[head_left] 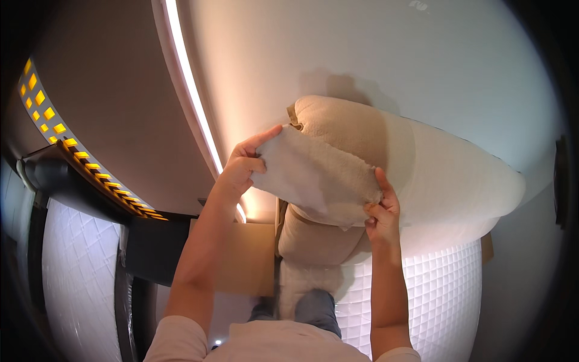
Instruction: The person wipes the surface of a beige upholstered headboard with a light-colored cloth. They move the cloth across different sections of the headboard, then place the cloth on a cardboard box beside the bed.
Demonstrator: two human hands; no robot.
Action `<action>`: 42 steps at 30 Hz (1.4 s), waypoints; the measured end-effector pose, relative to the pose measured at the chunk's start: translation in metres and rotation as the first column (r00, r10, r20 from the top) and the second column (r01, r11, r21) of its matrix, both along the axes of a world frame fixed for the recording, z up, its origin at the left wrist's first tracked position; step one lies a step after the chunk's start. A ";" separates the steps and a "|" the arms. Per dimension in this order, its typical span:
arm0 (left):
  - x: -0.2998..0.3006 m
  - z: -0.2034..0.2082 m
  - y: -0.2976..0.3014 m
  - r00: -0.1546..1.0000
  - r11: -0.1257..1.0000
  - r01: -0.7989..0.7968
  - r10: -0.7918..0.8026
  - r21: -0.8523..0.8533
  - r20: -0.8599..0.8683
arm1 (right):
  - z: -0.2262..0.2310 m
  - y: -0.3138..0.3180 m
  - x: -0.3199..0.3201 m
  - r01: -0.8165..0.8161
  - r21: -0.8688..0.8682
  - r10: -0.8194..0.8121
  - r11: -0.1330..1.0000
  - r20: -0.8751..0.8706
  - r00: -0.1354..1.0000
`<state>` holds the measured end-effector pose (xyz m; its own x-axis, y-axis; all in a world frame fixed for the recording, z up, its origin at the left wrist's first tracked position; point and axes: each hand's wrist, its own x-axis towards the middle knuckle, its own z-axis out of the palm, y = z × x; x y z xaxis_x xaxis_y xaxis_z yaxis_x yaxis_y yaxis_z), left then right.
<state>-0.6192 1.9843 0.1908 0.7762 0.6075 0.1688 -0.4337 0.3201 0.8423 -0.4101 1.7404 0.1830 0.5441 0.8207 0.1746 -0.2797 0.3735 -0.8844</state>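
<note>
Head view: the left hand [244, 158] and the right hand [382, 211] each pinch one end of a pale grey, soft-napped fabric piece [313, 175], held spread between them before a long, rounded, beige fabric-covered cushioned form [458, 166]; below that form lies a white, square-quilted surface [422, 289]; a glowing white light strip [192, 78] runs at upper left

I see a plain pale-grey cloth [313, 178] — cooler than the beige-and-cream upholstered piece [458, 169] behind it. The mattress [422, 283] is white, patterned with small squares; the quilted panel [78, 259] on the left is white too, crossed by slanting lines. Yellow blocks run along a grey band [48, 125] — and the jeans [316, 308] are dark blue-grey.
</note>
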 end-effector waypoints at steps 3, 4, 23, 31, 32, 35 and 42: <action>-0.013 -0.048 -0.009 0.998 0.998 0.004 -0.009 -0.067 -0.070 | -0.037 -0.017 -0.008 -0.051 -0.082 0.048 0.995 -0.030 0.998; -0.019 -0.065 -0.014 0.994 0.995 -0.014 0.002 -0.100 -0.114 | -0.048 -0.022 -0.012 -0.068 -0.105 0.065 0.992 -0.030 0.997; 0.000 -0.079 -0.062 0.992 0.989 0.051 -0.035 0.141 -0.117 | -0.021 -0.043 0.006 0.559 0.163 -0.420 0.813 0.829 0.369; -0.035 -0.098 -0.078 0.996 0.997 -0.071 0.073 0.036 -0.046 | -0.087 -0.038 -0.036 0.633 0.112 -0.496 0.766 0.729 0.471; -0.033 -0.091 -0.075 0.998 0.996 -0.055 0.057 0.067 -0.037 | -0.084 -0.037 -0.035 0.603 0.073 -0.458 0.794 0.724 0.516; -0.020 -0.064 -0.065 0.996 0.955 -0.085 0.080 0.283 0.030 | -0.058 -0.032 -0.015 0.585 0.162 -0.522 0.795 0.674 0.523; 0.025 -0.051 -0.070 0.989 0.953 0.145 -0.141 0.266 -0.034 | -0.048 -0.042 0.019 0.646 0.141 -0.656 0.750 0.284 0.699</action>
